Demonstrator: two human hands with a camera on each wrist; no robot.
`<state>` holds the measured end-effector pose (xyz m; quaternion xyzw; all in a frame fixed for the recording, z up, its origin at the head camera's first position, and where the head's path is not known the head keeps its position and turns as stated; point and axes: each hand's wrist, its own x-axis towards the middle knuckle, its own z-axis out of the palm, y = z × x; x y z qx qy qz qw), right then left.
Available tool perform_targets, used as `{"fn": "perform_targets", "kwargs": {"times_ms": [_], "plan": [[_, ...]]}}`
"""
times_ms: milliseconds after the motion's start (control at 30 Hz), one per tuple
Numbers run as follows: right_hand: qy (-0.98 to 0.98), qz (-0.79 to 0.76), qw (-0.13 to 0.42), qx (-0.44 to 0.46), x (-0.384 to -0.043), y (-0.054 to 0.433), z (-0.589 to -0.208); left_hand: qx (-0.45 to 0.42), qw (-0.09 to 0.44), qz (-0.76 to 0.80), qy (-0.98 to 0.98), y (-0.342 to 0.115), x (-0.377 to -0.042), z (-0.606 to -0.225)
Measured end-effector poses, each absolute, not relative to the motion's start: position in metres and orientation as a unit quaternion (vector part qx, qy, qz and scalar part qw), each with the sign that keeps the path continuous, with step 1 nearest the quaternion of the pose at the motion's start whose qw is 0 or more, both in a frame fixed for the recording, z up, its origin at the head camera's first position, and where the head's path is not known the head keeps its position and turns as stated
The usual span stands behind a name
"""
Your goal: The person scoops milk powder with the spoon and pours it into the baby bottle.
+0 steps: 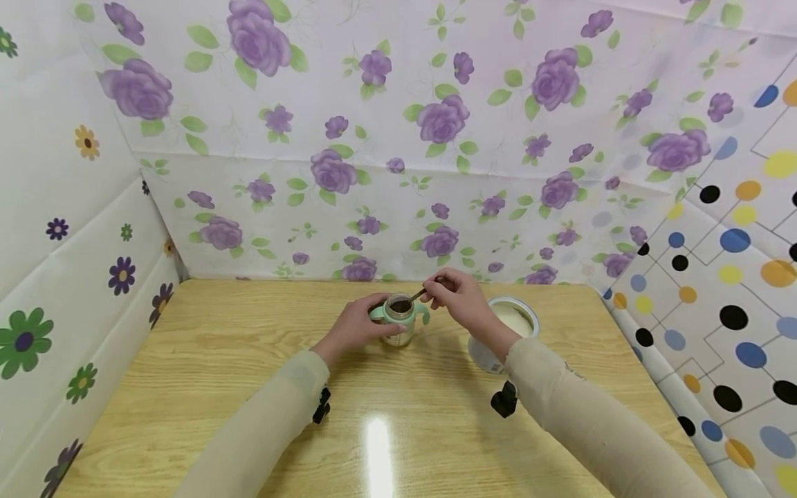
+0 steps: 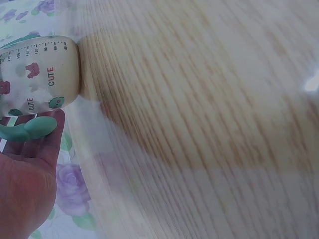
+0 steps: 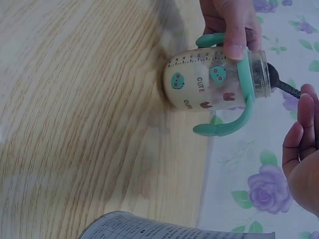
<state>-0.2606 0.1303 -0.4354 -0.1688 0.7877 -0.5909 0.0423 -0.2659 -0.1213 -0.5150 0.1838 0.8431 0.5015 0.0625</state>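
A clear baby bottle (image 1: 397, 337) with a mint-green two-handled collar stands upright on the table, its mouth uncovered. My left hand (image 1: 360, 324) grips it round the collar from the left, thumb across the front. In the right wrist view that thumb lies on the green ring of the bottle (image 3: 199, 82), which bears measuring marks, small printed figures and the word CUTE. My right hand (image 1: 461, 299) pinches the handle of a dark spoon (image 3: 288, 88). The spoon's bowl is at the bottle's mouth, partly hidden by the rim in the right wrist view.
Right of the bottle stands an opened can (image 1: 486, 356) with pale contents, partly covered by my right forearm. The wooden table (image 1: 249, 346) meets a flowered cloth wall (image 1: 386, 207) behind, with patterned cloth at both sides.
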Motion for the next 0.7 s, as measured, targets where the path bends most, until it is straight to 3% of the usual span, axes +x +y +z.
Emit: {"fn": "perform_targets", "kwargs": {"times_ms": [367,700], "plan": [[0.728,-0.677,0.020,-0.105,-0.263,0.147,-0.422,0.182,0.071,0.506,0.840,-0.119,-0.265,-0.515],[0.654,-0.754,0.023,-0.061,-0.256,0.206,-0.398,0.176,0.073,0.505,0.842,-0.122,-0.266,-0.515]]}}
